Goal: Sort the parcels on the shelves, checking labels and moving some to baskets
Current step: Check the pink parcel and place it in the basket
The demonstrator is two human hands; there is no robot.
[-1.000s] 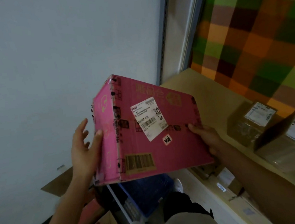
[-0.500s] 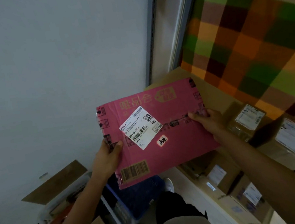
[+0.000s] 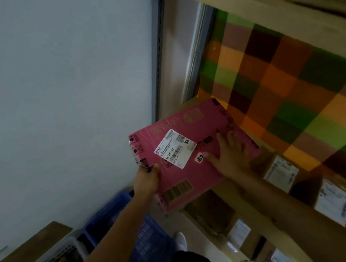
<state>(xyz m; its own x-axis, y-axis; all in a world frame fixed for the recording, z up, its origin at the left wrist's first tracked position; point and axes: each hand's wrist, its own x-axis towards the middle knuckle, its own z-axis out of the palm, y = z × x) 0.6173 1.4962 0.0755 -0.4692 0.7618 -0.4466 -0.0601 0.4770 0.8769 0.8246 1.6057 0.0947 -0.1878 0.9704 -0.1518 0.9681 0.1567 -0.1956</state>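
Two bare forearms reach up from the bottom edge toward the centre of the frame. The left hand (image 3: 146, 178) grips the left edge of a pink parcel (image 3: 194, 171), thumb curled over its top. The right hand (image 3: 230, 156) lies flat on it, fingers (image 3: 220, 138) spread.

The pink parcel (image 3: 194, 171) lay partly on the wooden shelf (image 3: 186, 104), its near end overhanging. The left grip (image 3: 146, 179) held its left edge. The right grip (image 3: 229, 154) pressed flat on top (fingers spread), beside the white label (image 3: 175, 149). A blue basket (image 3: 141, 242) stood below.
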